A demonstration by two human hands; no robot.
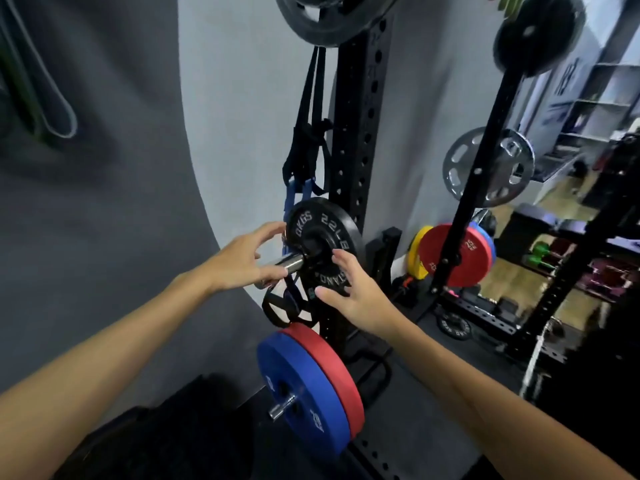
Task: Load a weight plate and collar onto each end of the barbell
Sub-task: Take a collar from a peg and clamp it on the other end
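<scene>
A black weight plate [323, 237] marked 22LB hangs on a chrome storage peg [287, 263] of the black rack upright [360, 133]. My left hand [246, 259] is spread at the plate's left rim, fingers apart, with fingertips touching or almost touching the edge above the peg. My right hand [353, 292] is spread against the plate's lower right face, fingers apart. Neither hand is closed around the plate. No barbell shaft or collar can be made out.
Below hang a blue plate [294, 393] and a red plate [332, 368] on a lower peg. Black straps [308, 133] dangle beside the upright. To the right stand a second upright [478, 174], a silver plate [488, 168], and red plates [453, 254].
</scene>
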